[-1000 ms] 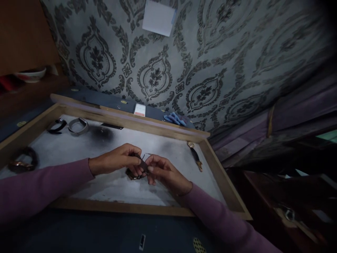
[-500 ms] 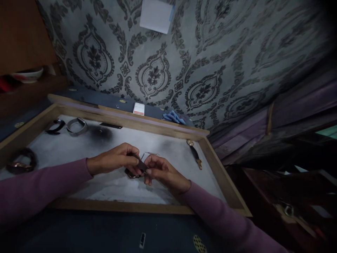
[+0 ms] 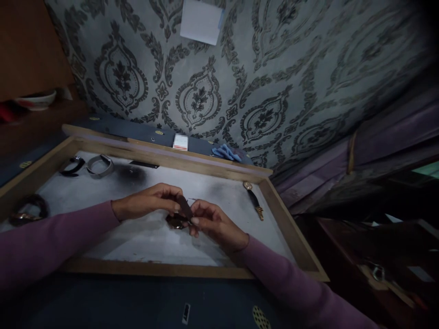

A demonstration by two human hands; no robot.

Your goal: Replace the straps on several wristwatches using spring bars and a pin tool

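Note:
Between my hands is a flat dark brown strap, apparently a watch band, tilted over the wooden tray. My right hand pinches its lower end between thumb and fingers. At the upper end, my left hand is closed with its fingertips on the strap. A dark watch with a shiny case lies just below the strap, partly hidden by my fingers. Behind my right fingers, the tip of a thin metal tool shows on the tray's white floor.
The wooden tray has raised sides. In it, a black watch, a grey band and a dark watch lie left, a gold-cased watch right, and a black strip behind. A blue cloth lies beyond.
My left fingers have drawn back up and left along the strap, so more of it and of the watch beneath shows. My right hand stays almost still.

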